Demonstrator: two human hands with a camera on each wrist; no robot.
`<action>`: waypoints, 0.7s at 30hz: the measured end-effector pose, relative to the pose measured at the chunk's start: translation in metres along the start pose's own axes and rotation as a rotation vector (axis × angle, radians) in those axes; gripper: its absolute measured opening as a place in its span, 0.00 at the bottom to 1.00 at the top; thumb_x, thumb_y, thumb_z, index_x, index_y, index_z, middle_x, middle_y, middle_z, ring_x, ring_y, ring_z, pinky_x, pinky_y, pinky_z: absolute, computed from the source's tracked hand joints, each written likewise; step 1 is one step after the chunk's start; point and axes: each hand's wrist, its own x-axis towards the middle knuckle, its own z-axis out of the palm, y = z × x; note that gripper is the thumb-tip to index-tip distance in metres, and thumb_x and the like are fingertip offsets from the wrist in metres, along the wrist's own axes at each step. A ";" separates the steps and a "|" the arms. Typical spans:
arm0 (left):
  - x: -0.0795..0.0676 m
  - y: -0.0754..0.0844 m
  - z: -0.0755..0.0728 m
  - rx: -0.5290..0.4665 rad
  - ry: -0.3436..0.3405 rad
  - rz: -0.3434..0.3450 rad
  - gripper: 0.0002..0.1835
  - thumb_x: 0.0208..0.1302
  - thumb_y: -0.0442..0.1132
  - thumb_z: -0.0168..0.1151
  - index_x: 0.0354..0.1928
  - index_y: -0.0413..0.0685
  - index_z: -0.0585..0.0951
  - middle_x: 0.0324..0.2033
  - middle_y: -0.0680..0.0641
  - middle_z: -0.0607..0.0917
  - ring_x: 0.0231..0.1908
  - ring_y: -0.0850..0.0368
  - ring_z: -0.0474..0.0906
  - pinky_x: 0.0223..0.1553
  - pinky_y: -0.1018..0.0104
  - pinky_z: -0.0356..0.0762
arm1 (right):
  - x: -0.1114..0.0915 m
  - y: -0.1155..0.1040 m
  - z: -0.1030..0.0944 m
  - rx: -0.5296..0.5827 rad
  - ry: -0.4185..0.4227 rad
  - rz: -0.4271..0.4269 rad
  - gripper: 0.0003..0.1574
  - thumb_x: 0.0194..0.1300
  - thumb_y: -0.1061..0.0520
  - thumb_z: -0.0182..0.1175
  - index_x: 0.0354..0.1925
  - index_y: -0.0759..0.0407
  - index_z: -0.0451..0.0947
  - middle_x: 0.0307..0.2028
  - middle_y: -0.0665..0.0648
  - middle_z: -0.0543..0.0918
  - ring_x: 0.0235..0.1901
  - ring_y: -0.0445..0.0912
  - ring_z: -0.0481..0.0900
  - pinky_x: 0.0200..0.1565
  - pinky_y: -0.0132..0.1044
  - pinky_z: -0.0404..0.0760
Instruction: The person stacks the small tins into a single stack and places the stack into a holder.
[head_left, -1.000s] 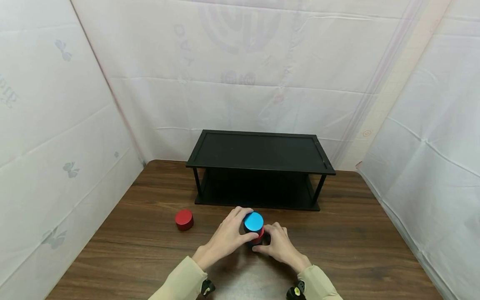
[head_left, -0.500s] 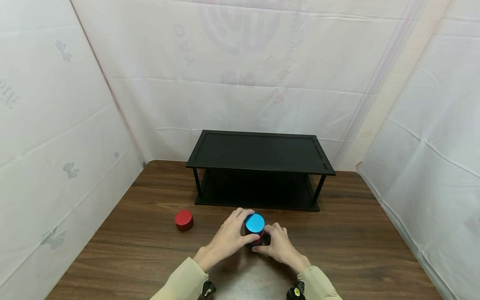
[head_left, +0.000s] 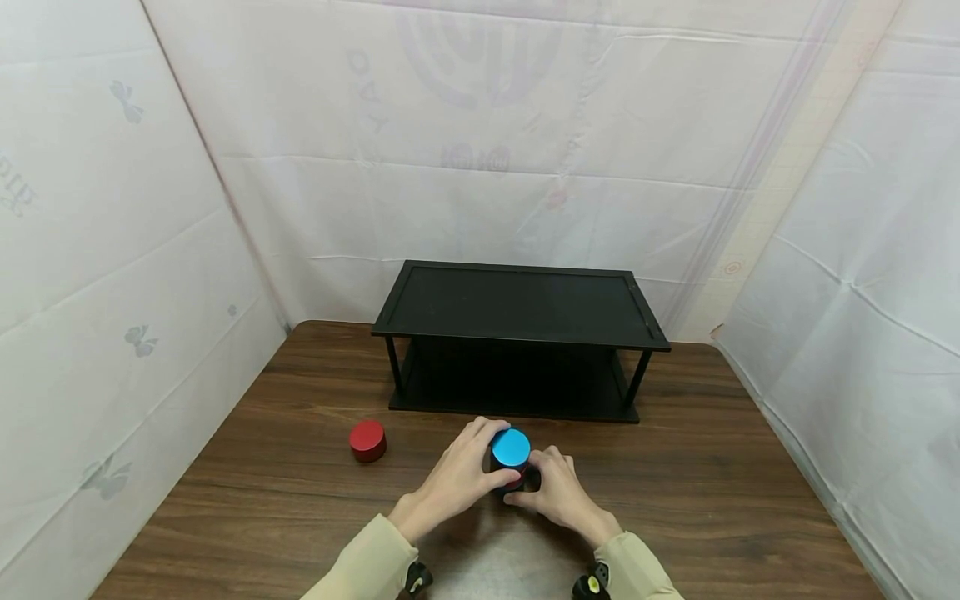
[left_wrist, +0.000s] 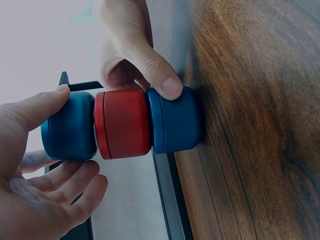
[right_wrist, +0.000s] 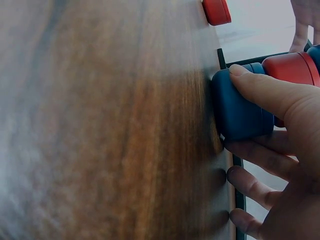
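On the desk [head_left: 262, 517], left to right as I face it: one lone red canister [head_left: 368, 440]; one left hand [head_left: 450, 481], its grip clasped about an upper blue canister [left_wrist: 72, 125]; directly beneath that, one middle red canister [left_wrist: 126, 124], then one lower blue canister [left_wrist: 177, 125], base on the desk; behind these, one black two-tier shelf [head_left: 517, 304]; one right hand [head_left: 558, 492], its grip pinching the lower blue canister.

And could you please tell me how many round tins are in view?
4. Three are stacked: top blue tin, middle red tin, bottom blue tin. The lone red tin is on the table to their left.
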 end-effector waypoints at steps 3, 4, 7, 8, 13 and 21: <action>0.000 0.000 0.000 -0.001 -0.003 0.000 0.32 0.59 0.51 0.68 0.63 0.47 0.70 0.54 0.48 0.76 0.53 0.54 0.74 0.54 0.53 0.78 | 0.000 0.000 0.000 0.005 -0.005 0.009 0.26 0.44 0.44 0.77 0.43 0.48 0.82 0.37 0.45 0.86 0.37 0.39 0.68 0.43 0.39 0.59; 0.000 0.000 0.000 -0.003 -0.004 -0.001 0.32 0.59 0.50 0.68 0.63 0.46 0.70 0.54 0.48 0.76 0.53 0.54 0.74 0.54 0.53 0.78 | 0.000 0.000 0.000 0.005 -0.008 0.012 0.26 0.44 0.44 0.77 0.43 0.48 0.82 0.37 0.45 0.86 0.37 0.39 0.68 0.43 0.39 0.59; 0.000 0.000 0.000 -0.005 -0.005 -0.005 0.32 0.59 0.50 0.68 0.63 0.47 0.70 0.54 0.48 0.76 0.53 0.54 0.74 0.54 0.53 0.78 | 0.000 0.000 0.000 0.005 -0.017 0.020 0.26 0.45 0.44 0.76 0.43 0.48 0.82 0.37 0.45 0.86 0.37 0.39 0.68 0.43 0.39 0.59; 0.000 0.000 0.001 -0.006 -0.005 -0.007 0.32 0.59 0.50 0.68 0.63 0.48 0.70 0.54 0.48 0.76 0.53 0.54 0.74 0.54 0.53 0.78 | 0.000 0.000 0.000 0.005 -0.018 0.019 0.26 0.45 0.44 0.76 0.43 0.48 0.82 0.37 0.45 0.86 0.37 0.39 0.68 0.43 0.39 0.59; 0.000 -0.001 0.001 -0.011 -0.006 -0.006 0.32 0.59 0.50 0.68 0.63 0.47 0.70 0.54 0.48 0.76 0.53 0.54 0.74 0.54 0.53 0.78 | 0.000 0.000 0.000 0.010 -0.012 0.016 0.26 0.45 0.44 0.76 0.42 0.48 0.82 0.37 0.45 0.86 0.37 0.39 0.68 0.43 0.39 0.59; 0.000 0.000 0.001 -0.015 -0.012 -0.013 0.33 0.60 0.51 0.67 0.64 0.46 0.70 0.54 0.48 0.76 0.54 0.53 0.74 0.55 0.52 0.78 | 0.000 -0.001 -0.001 0.008 -0.029 0.038 0.26 0.46 0.44 0.76 0.43 0.48 0.82 0.38 0.45 0.86 0.38 0.39 0.68 0.44 0.38 0.59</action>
